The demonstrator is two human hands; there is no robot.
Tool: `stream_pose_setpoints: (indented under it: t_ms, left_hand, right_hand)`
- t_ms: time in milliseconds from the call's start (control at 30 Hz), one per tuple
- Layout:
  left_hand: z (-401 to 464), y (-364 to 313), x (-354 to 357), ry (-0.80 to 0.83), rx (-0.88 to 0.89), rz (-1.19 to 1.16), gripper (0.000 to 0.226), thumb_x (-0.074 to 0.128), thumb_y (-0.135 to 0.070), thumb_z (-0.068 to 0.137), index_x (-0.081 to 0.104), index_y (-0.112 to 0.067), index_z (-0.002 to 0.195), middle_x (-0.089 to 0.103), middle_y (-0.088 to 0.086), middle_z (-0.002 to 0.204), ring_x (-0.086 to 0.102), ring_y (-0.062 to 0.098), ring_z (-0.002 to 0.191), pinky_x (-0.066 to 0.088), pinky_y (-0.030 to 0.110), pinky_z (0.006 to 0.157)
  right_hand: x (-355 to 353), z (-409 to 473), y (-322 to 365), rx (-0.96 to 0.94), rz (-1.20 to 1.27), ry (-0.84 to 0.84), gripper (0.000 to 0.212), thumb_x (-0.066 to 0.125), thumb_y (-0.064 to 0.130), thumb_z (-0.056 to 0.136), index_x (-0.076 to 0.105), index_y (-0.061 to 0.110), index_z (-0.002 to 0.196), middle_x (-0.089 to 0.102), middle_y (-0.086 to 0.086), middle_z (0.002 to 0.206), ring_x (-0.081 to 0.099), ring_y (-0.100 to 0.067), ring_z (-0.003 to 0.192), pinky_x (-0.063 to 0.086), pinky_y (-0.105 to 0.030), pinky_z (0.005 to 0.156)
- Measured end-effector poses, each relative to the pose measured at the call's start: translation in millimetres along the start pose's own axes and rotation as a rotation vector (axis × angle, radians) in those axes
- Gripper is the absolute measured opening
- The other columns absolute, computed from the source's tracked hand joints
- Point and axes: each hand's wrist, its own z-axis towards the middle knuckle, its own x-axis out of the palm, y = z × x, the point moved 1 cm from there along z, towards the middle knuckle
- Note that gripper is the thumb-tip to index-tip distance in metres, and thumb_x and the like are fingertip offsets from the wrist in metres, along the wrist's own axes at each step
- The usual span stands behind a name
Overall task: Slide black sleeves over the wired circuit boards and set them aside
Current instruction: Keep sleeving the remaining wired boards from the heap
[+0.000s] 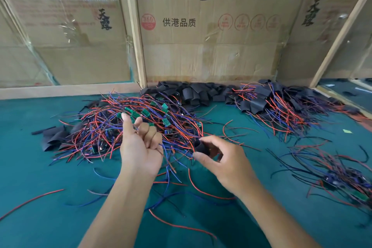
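table (30,167): under everything
loose boards pile (128,127): left of centre
empty sleeves heap (193,91): behind, against the cardboard wall (211,46)
sleeved boards pile (281,107): right, rear
another wired pile (332,171): right, nearer
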Motion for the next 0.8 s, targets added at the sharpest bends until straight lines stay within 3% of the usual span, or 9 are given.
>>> stream_pose_setpoints:
  t_ms: [133, 300, 600, 733, 800]
  left_hand:
    - [0, -3, 1, 0.022, 0.115, 0.118, 0.041, 0.042, -0.048, 0.104, 0.047, -0.020, 0.075, 0.017, -0.007, 0.058, 0.012, 0.011, 0.045, 0.016, 0.023, 0.038]
    - [0, -7, 3, 0.070, 0.163, 0.152, 0.041, 0.041, -0.048, 0.105, 0.047, -0.021, 0.074, 0.017, -0.006, 0.058, 0.012, 0.012, 0.046, 0.016, 0.024, 0.039]
    - [5, -2, -1, 0.029, 0.140, 0.135, 0.041, 0.041, -0.047, 0.105, 0.046, -0.020, 0.075, 0.019, -0.006, 0.058, 0.013, 0.011, 0.045, 0.017, 0.024, 0.038]
    - [6, -1, -2, 0.002, 0.147, 0.137, 0.041, 0.041, -0.046, 0.105, 0.046, -0.019, 0.076, 0.019, -0.006, 0.058, 0.013, 0.012, 0.046, 0.017, 0.024, 0.038]
    - [6, -1, -4, -0.013, 0.151, 0.132, 0.040, 0.041, -0.046, 0.105, 0.046, -0.018, 0.077, 0.018, -0.005, 0.059, 0.013, 0.012, 0.046, 0.017, 0.024, 0.038]
  right_hand:
    - [-6, -1, 7, -0.097, -0.151, 0.055, 0.023, 0.080, 0.031, 0.084, 0.070, 0.028, 0.104, 0.068, 0.016, 0.089, 0.062, -0.007, 0.081, 0.045, -0.017, 0.076]
    - [-5, -3, 10, -0.087, -0.324, 0.164, 0.030, 0.076, 0.045, 0.084, 0.067, 0.036, 0.112, 0.066, 0.017, 0.094, 0.061, -0.008, 0.085, 0.052, -0.037, 0.081]
    - [4, -7, 16, -0.118, -0.234, 0.189, 0.034, 0.078, 0.042, 0.084, 0.067, 0.036, 0.116, 0.067, 0.015, 0.097, 0.062, -0.005, 0.086, 0.051, -0.031, 0.080]
    - [5, -9, 20, -0.150, -0.203, 0.251, 0.035, 0.078, 0.040, 0.084, 0.068, 0.035, 0.117, 0.067, 0.013, 0.097, 0.058, 0.003, 0.080, 0.041, -0.010, 0.072]
    - [7, -10, 23, -0.160, -0.182, 0.273, 0.036, 0.080, 0.036, 0.084, 0.070, 0.031, 0.118, 0.067, 0.011, 0.094, 0.055, 0.007, 0.072, 0.036, -0.005, 0.068]
